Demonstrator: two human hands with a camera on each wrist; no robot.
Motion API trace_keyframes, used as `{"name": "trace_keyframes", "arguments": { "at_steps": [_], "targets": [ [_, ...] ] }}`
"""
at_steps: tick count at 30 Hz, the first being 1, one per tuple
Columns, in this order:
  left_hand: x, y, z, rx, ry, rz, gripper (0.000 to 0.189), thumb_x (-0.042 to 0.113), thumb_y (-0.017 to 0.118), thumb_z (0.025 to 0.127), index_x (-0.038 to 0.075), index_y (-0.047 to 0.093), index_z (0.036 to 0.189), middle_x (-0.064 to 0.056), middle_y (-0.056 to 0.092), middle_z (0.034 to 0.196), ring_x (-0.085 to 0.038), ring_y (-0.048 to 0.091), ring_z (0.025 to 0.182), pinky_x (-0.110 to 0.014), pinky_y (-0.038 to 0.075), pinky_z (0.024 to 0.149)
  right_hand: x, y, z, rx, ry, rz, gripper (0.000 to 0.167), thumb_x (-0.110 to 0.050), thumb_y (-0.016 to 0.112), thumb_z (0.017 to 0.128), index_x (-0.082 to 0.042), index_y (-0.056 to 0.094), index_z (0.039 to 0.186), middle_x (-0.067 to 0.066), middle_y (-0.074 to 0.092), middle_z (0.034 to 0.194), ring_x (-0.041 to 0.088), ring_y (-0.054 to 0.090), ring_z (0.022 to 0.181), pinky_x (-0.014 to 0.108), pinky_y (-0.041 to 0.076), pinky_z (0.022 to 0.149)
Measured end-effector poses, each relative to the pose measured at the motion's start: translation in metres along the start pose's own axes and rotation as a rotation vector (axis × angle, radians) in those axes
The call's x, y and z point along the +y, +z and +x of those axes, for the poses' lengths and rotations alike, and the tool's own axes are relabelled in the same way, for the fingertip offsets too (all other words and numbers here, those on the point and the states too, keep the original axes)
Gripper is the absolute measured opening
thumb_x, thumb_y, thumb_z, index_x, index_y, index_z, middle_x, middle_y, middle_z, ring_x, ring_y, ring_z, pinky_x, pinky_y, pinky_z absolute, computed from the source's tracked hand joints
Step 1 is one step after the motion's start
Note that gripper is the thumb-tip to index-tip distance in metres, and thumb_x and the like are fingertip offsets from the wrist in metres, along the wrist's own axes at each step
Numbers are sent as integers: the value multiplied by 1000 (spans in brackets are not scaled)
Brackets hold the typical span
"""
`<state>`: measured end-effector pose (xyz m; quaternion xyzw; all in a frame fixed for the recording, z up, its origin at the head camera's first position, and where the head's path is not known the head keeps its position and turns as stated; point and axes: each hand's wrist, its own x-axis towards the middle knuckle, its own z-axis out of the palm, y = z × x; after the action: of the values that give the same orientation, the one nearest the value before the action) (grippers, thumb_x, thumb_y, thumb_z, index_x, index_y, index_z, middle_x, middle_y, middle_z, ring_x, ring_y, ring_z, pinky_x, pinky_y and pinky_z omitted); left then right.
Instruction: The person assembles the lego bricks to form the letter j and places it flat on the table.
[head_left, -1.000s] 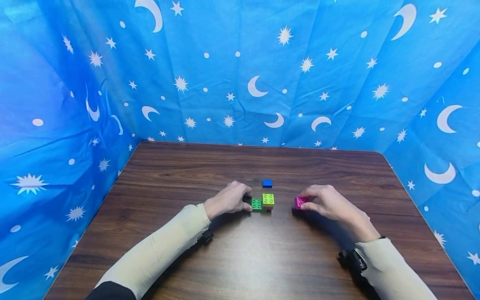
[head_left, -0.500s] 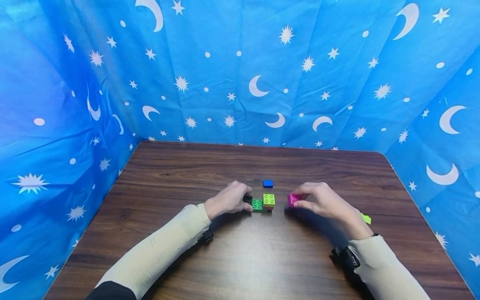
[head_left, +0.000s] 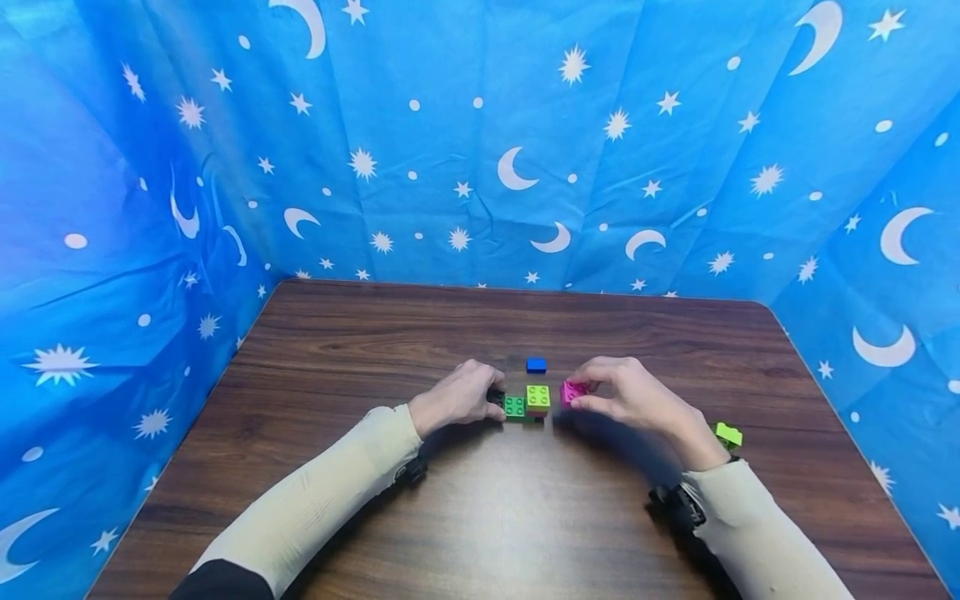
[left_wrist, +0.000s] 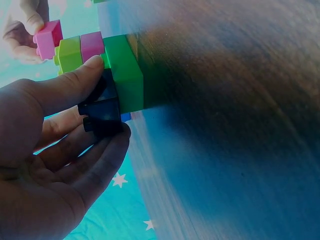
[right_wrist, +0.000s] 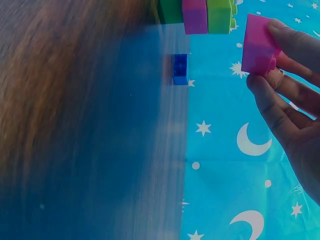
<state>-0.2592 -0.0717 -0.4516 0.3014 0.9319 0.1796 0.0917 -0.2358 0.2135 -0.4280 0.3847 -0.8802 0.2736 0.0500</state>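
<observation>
My left hand (head_left: 457,393) grips a black toy building brick (left_wrist: 105,115) at the left end of a small build, thumb on one side and fingertips on the other. Next to it is a green brick (head_left: 514,407) with bare studs showing. A pink brick (right_wrist: 195,17) sits on the green brick's right part, topped by a lime brick (head_left: 537,396). Just right of this stack, my right hand (head_left: 637,393) pinches another pink brick (head_left: 571,394) between thumb and fingers. In the right wrist view that brick is off the table, tilted, its studs toward the palm.
A blue brick (head_left: 536,365) lies on the wooden table (head_left: 375,333) just behind the build. Past my right wrist is a lime piece (head_left: 728,434), partly hidden by the arm. Blue cloth (head_left: 450,142) printed with moons and stars stands around the table's back and sides.
My right hand has moved left with the pink brick, closer to the lime-topped stack. The lime piece beyond the right wrist has come into view. My left hand stays in place.
</observation>
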Motion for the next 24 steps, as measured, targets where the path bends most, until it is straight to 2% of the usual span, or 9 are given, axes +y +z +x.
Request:
{"name": "trace_keyframes", "arguments": {
  "at_steps": [7, 24],
  "targets": [
    [0, 0, 0, 3, -6, 11, 38, 34, 83, 77, 12, 72, 106, 3, 69, 90, -8, 57, 73, -25, 47, 67, -4, 0, 6, 7, -24, -14, 27, -21, 80, 81, -13, 73, 105, -3, 70, 98, 8, 66, 86, 32, 57, 75],
    [1, -1, -1, 10, 7, 10, 35, 32, 83, 77, 11, 71, 103, 3, 67, 84, -9, 56, 69, -24, 45, 61, -8, 11, 19, 38, -77, 25, 26, -20, 79, 82, -12, 73, 106, -2, 70, 100, 11, 66, 88, 32, 57, 76]
  ]
}}
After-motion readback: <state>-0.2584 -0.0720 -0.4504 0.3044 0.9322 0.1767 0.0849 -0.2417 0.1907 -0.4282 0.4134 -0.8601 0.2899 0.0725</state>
